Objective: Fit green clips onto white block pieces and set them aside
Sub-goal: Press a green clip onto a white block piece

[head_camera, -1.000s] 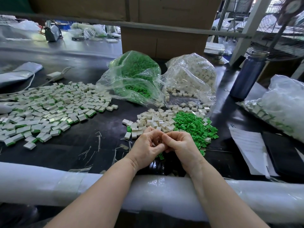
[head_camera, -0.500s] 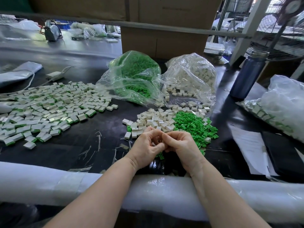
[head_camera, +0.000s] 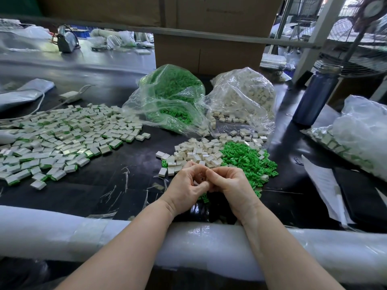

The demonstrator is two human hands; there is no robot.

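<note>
Foam table edge point(head_camera: 62, 233) | left hand point(head_camera: 184, 190), right hand point(head_camera: 232, 185) touching | clips point(head_camera: 247, 160) beyond

We see daylight coming in from the upper right, where the windows point(head_camera: 356, 21) wash out to near white. The black tabletop point(head_camera: 88, 193) stays dim, with a soft sheen at far left. Glare sits on the plastic bags point(head_camera: 167, 101) and on the white foam roll point(head_camera: 199, 233) — bright streaks. Straight bars bow toward the edges; the background is slightly soft.
</note>
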